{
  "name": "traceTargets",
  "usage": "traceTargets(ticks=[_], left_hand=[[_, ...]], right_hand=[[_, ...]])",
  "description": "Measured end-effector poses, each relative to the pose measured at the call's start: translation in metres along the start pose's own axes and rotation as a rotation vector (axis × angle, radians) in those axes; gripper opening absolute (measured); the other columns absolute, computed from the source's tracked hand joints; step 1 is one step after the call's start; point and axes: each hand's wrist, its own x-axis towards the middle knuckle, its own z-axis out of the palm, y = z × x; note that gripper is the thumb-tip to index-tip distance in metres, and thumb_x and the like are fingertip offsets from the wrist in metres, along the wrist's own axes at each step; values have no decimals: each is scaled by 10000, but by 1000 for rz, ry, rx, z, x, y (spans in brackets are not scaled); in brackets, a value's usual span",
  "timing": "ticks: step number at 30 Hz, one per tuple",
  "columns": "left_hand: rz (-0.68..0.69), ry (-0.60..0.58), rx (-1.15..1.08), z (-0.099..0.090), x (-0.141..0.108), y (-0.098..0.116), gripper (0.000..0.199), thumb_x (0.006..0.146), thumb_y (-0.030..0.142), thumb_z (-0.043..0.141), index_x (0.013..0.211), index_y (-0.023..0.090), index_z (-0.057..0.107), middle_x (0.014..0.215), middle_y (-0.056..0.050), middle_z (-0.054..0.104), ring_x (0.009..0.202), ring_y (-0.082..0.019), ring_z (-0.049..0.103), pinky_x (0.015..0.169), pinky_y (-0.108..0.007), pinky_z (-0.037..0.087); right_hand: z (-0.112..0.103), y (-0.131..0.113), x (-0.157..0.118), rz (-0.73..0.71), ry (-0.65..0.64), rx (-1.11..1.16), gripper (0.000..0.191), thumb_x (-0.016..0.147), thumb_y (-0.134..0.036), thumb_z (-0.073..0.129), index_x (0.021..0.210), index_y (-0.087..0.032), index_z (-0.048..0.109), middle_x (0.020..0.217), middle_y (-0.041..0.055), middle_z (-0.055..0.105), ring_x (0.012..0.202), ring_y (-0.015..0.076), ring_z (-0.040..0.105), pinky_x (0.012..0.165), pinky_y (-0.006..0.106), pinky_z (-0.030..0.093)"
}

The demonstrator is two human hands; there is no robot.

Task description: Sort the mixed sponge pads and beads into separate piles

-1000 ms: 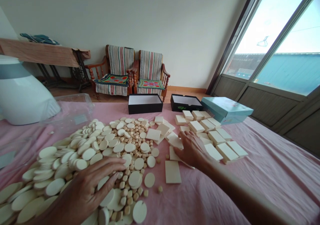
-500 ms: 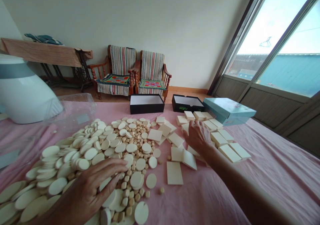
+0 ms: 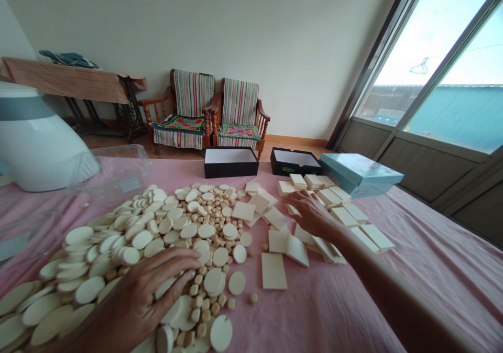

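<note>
The left hand [image 3: 151, 285] lay over the near part of the heap [image 3: 142, 239] of round bits. Its fingers were a little bent, with a gap to the thumb, and I saw nothing held there. A push from it could have made the round bits slide, because they were piled loose and tipped.

The cubes [image 3: 214, 217] sat along the heap's right side. A bump could have sent some rolling, as they were so small.

The squares [image 3: 274, 272] lay right of the heap, some in a mess and some in stacks. The right hand [image 3: 314, 217] was there too, its fingers loosely bent and a bit apart. I could not tell if it had hold of a square. Its arm could have knocked the stacks beside it, since they were so close.

Past the heap stood two black boxes [image 3: 231, 171], with a blue box [image 3: 361, 175] off to its right. The far stacks were near the blue box, so a shove could have jammed them against it.
</note>
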Motion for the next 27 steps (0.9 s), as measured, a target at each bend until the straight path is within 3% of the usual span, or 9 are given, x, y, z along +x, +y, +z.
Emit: traceTargets(ticks=[3,7,13,18,27], left_hand=[[-8,22,-2,-1,1,2,215,902,259,531,1090,271,634,1047,34,715,992,-104,673,893,-144,509],[-18,55,-22,-2,2,5,190,914,260,513,1049,260,646,1013,31,721,972,-98,678,881,-134,510],[-23,52,-43,-2,3,5,187,914,266,522,1055,258,645,1015,27,718,969,-101,678,872,-134,513],[-42,35,-69,-1,2,4,187,910,263,530,1056,256,646,1035,14,710,980,-115,674,873,-155,519],[-86,92,-84,0,-1,0,175,909,262,520,1039,255,636,1047,5,699,983,-124,665,881,-180,517]], right_hand=[[7,2,5,-35,-11,-44,160,870,-189,543,934,-217,687,1136,80,612,1079,243,469,885,378,316],[11,5,3,-25,-12,-68,130,854,-182,568,800,-211,683,1079,83,612,1057,241,472,876,377,321],[0,6,-5,28,51,4,224,800,-126,556,953,-223,689,1096,73,626,1060,237,478,910,374,326],[1,6,-4,113,63,-8,247,759,-78,514,891,-190,690,980,76,656,1011,233,499,891,364,323],[5,-7,16,37,85,81,303,779,-132,516,1045,-180,653,1064,85,655,1031,231,522,888,338,348]])
